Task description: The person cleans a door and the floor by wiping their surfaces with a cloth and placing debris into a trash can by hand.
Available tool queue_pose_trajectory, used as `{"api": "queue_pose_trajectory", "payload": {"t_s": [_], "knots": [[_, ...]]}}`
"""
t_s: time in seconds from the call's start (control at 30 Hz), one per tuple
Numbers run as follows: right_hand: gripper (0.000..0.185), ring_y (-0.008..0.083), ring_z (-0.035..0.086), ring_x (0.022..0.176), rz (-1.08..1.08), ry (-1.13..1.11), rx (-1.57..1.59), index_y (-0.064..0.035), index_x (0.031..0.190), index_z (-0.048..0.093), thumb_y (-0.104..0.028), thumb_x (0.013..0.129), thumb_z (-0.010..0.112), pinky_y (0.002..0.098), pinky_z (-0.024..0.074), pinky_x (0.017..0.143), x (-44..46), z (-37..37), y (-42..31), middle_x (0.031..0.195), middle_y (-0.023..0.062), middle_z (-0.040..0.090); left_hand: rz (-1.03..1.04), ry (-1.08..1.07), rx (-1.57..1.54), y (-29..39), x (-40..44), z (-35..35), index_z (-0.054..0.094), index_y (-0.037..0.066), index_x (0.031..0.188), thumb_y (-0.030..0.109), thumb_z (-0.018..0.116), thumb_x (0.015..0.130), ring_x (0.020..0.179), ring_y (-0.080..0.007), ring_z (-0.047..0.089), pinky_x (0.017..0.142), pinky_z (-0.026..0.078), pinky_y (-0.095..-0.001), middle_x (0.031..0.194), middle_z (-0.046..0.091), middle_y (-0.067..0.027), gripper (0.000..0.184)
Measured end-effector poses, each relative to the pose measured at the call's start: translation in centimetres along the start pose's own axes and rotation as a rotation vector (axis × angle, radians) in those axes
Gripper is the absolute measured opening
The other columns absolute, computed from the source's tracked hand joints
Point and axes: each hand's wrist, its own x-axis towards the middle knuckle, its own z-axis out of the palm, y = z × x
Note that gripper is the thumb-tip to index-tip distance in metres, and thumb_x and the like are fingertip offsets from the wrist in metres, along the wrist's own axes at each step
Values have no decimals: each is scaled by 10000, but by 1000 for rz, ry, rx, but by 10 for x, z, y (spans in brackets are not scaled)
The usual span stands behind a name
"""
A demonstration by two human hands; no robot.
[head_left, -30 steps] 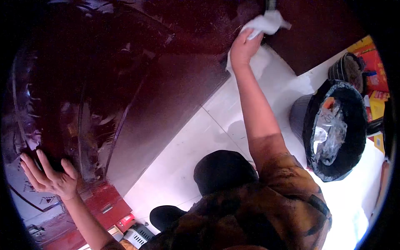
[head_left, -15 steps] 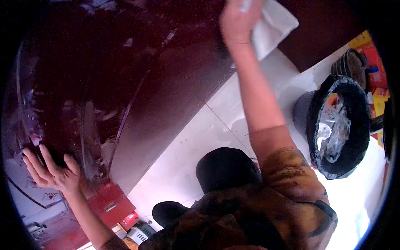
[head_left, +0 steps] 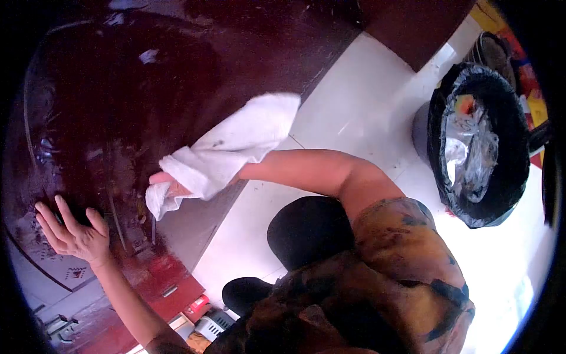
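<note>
My left hand [head_left: 79, 236] lies open, fingers spread, on the glossy dark red surface [head_left: 177, 71] at the left, beside a greyish panel [head_left: 44, 265] with printed marks. My right hand [head_left: 171, 183] is closed around a white cloth [head_left: 244, 133], which covers most of its fingers. The bunched end of the cloth touches the surface, and its loose end stretches toward the surface's edge. Wet-looking streaks and reflections show on the dark red top.
A bin [head_left: 433, 156] with a black liner holds clear plastic wrappers [head_left: 471, 147] at the right. Behind it stands a smaller dark bucket [head_left: 495, 56]. Pale floor tiles [head_left: 354, 100] run along the surface's edge. A white slatted basket [head_left: 213, 323] sits low near the red cabinet front [head_left: 171, 277].
My right hand has swept the white cloth from the far edge at the top back toward my left hand. My left hand stays on the surface. The view has shifted slightly.
</note>
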Motion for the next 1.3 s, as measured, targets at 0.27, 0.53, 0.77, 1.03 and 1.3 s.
{"api": "queue_pose_trajectory", "payload": {"t_s": [0.27,0.53,0.77,1.03,1.3], "knots": [[491,450,433,1151,518,1199,-736,58,1222,432,-275,877,539,383,280,1094,-94,-114,145,1264,318,429,53,24,60,8,6,1,543,81,1279,469,385,957,1254,-332,431,1030,372,-392,1382,454,-161,528],[340,477,492,935,1159,1021,-326,105,925,507,-234,919,493,539,355,885,-129,-38,98,944,339,533,58,28,23,10,8,0,512,86,1311,461,395,956,1258,-312,419,1042,349,-380,1393,443,-156,529],[328,459,482,1106,69,667,-696,-7,973,629,-234,737,647,557,298,1024,7,-129,48,1120,261,559,92,12,-6,7,7,0,518,83,1311,453,419,947,1247,-354,447,1022,378,-457,1396,434,-179,529],[380,393,515,1027,297,1268,-508,99,1152,507,-204,924,490,420,391,901,53,-205,68,1100,270,550,-57,-7,-11,10,-1,-3,557,131,1284,413,427,938,1262,-350,410,1041,327,-422,1397,444,-172,465],[458,358,420,1260,-161,-329,-252,47,1253,504,-217,879,501,456,290,1076,25,22,-20,1322,256,461,-121,-121,-222,2,2,-27,594,136,1269,214,420,884,1300,-283,393,1077,249,-372,1410,451,-135,429]]}}
